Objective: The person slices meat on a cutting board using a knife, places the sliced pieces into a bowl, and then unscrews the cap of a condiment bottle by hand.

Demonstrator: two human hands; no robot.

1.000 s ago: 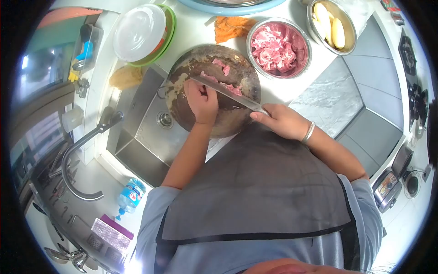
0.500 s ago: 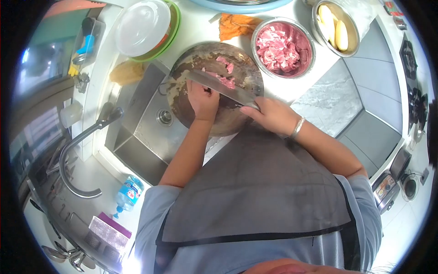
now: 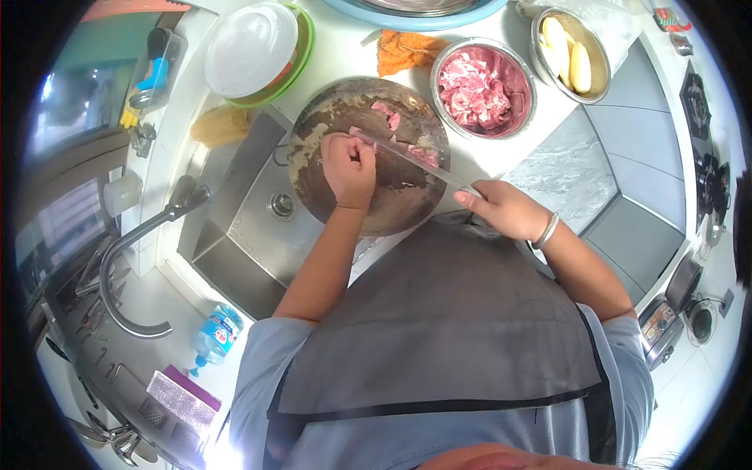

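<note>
A round, dark-stained chopping board bears several scraps of raw pink meat. My right hand grips the handle of a kitchen knife, whose blade reaches up and left across the board. The blade's tip lies beside my left hand, which is curled with its fingertips pressed on the board. A bit of meat shows at those fingers, partly covered by them. Just beyond the board at the upper right stands a metal bowl full of sliced raw meat.
A steel sink with a curved faucet lies left. Behind the board are an orange cloth and stacked plates. A bowl of pale peeled vegetables stands upper right, and a blue-labelled bottle lower left.
My right hand has drawn the knife back to the right and toward me, so its tip now sits by my left fingers. My left hand has barely moved.
</note>
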